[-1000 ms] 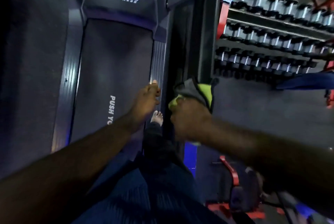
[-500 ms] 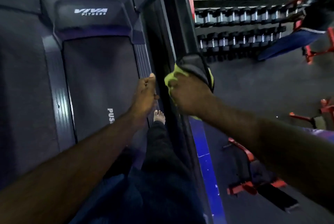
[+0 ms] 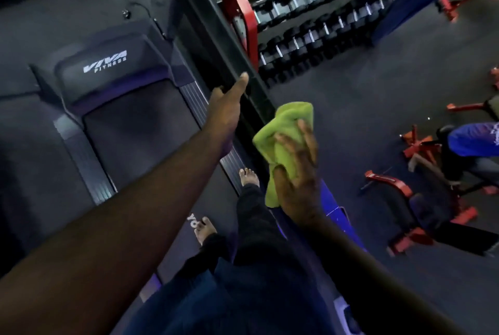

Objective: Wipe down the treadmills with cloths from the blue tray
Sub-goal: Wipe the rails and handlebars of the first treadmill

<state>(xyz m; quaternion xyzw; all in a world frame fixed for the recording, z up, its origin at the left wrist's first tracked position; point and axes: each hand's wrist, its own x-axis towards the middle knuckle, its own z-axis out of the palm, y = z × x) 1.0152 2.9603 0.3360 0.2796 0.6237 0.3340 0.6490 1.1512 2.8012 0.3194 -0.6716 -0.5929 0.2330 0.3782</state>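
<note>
Green cloth [image 3: 283,129], long axis pointing up-frame, clutched in right hand [image 3: 297,180]; left hand [image 3: 224,107] outstretched, straight-fingered.

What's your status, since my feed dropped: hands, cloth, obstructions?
Left hand open, finger stretched along the treadmill rail. Right hand grips green cloth beside it. Nothing seen in the way.
</note>
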